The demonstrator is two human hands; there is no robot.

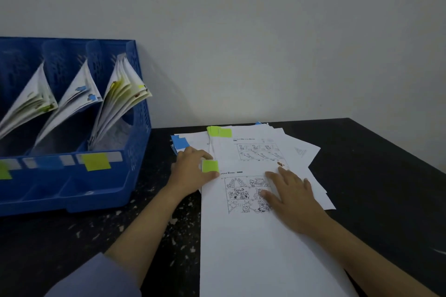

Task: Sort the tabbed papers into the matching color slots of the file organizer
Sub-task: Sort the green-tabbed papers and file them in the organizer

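Observation:
A loose stack of white tabbed papers (296, 149) lies on the black table. The top sheet (253, 243) carries comic drawings and a green tab (210, 166) at its left edge. My left hand (190, 171) pinches that left edge, thumb just under the green tab. Flat on the drawings rests my right hand (289, 198), fingers spread. Lower sheets show another green tab (219, 131) and a blue tab (180, 143). The blue file organizer (135, 128) stands at the left, with papers leaning in three slots.
Coloured labels sit on the organizer's front rail: yellow-green (96, 161) on the right slot, blue (49, 163) in the middle, green (4, 172) at the left. A pale wall (265, 43) runs behind. The table's right edge (398, 144) slants away.

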